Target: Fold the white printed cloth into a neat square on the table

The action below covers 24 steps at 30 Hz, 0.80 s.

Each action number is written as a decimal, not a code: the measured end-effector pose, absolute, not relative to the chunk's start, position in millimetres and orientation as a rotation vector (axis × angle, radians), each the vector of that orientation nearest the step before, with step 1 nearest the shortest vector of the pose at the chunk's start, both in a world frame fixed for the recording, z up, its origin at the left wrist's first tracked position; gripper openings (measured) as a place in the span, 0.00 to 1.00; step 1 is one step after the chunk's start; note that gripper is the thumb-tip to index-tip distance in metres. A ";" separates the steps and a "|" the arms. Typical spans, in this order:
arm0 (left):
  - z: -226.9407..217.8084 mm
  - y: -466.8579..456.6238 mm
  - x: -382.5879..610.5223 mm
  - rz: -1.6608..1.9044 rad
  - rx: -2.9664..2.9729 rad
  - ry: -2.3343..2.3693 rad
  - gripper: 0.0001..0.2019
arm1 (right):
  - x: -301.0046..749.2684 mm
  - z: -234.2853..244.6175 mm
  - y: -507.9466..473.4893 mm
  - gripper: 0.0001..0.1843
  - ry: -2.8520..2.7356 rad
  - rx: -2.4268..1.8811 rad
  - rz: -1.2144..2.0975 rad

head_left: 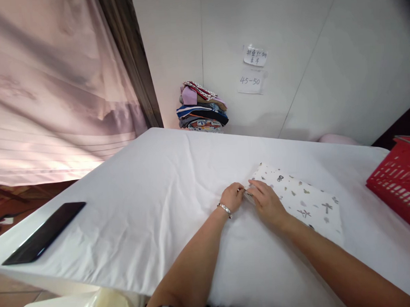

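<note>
A folded white cloth (296, 192) with small dark and tan prints lies right of the middle of the table. At its left edge my left hand (233, 196), with a bracelet at the wrist, is closed with its fingertips pinching the cloth's edge. My right hand (267, 204) rests over the left part of the cloth, its fingers bent and lying on the fabric near the left fingertips. Part of the cloth is hidden under my right hand and forearm.
White fabric with wrinkles covers the table (151, 184). A black flat panel (46, 231) lies at the left edge. A red plastic basket (400, 175) stands at the right edge. Behind the table, a stack of folded fabrics (202, 108) sits against the wall; a pink curtain (50, 79) hangs left.
</note>
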<state>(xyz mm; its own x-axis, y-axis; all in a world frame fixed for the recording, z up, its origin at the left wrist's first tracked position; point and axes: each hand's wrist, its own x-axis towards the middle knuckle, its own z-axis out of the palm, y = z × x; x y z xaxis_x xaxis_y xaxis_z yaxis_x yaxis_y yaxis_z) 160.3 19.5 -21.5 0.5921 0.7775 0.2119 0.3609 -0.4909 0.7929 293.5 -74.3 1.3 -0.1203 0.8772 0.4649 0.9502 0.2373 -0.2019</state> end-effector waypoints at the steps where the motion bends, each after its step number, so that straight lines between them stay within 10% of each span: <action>1: -21.3 19.4 160.4 0.737 2.101 0.904 0.07 | 293.0 1.9 -74.1 0.18 -2.017 -1.684 -0.187; 24: -20.4 17.8 161.0 0.722 2.074 0.974 0.06 | 298.1 5.0 -62.0 0.12 -1.799 -1.840 0.270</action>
<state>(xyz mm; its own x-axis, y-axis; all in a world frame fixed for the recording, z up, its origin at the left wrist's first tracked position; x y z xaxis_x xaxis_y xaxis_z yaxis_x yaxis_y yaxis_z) 161.0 17.8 -20.4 0.5572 0.8111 0.1777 0.4064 -0.4530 0.7935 298.1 -62.0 5.0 0.0854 0.9698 0.2287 0.8600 0.0441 -0.5083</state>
